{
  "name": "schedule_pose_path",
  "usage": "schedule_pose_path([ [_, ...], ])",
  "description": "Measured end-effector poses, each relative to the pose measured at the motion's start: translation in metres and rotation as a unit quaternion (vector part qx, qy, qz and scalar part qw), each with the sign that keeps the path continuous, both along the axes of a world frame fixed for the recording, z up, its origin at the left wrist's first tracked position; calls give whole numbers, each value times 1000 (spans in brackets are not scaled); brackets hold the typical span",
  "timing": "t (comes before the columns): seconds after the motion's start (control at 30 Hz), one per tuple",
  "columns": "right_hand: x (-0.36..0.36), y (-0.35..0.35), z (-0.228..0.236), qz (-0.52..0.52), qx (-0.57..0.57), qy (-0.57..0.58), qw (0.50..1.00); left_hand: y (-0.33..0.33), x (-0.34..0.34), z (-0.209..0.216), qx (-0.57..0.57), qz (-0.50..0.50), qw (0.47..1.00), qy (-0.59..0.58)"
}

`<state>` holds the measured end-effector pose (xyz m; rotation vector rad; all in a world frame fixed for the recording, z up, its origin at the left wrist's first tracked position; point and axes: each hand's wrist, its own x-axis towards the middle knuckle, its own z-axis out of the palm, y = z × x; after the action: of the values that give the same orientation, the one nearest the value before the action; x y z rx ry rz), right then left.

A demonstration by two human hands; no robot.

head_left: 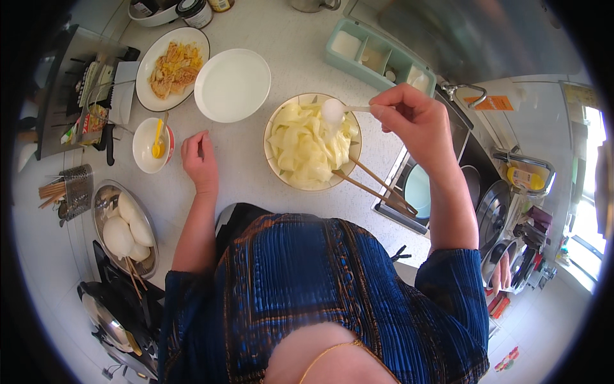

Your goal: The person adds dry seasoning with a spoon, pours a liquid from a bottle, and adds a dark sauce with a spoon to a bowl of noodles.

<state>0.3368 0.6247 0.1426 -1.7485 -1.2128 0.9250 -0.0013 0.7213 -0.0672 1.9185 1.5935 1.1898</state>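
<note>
Right hand [409, 118] is holding a white spoon [334, 110] heaped with white powder over the bowl of pale sliced vegetable [312, 144]. Chopsticks [377, 185] are leaning on the bowl's right rim. Left hand [200, 160] is resting flat on the worktop [243, 173], left of the bowl. An empty white plate [231, 84] is sitting just beyond.

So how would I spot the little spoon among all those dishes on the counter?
Start at the pale counter and find the bowl of pale cut vegetable in the middle, with brown chopsticks resting on its right rim. Just above that bowl, the right hand holds the small white spoon, heaped with white powder. The only other spoon is yellow, in a small bowl far left.
</note>
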Motion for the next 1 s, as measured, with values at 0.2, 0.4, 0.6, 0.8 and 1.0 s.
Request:
schedule_pose_path([
  [0.2,-17,-6,6,-17,101,-181,978,1,-3,-4,5,1,1000,8],
  [0.4,-19,-35,9,-8,144,-263,954,-2,-2,-2,4,2,1000,-17],
  [0.6,-33,-23,-5,7,167,-237,957,-1,-3,-3,-7,6,1000,-9],
  [0.8,-24,-41,-6,-28,177,-304,935,2,-7,-9,40,0,999,36],
  [1.0,-28,-39,-8,-38,184,-297,936,2,-5,-8,12,4,1000,10],
])
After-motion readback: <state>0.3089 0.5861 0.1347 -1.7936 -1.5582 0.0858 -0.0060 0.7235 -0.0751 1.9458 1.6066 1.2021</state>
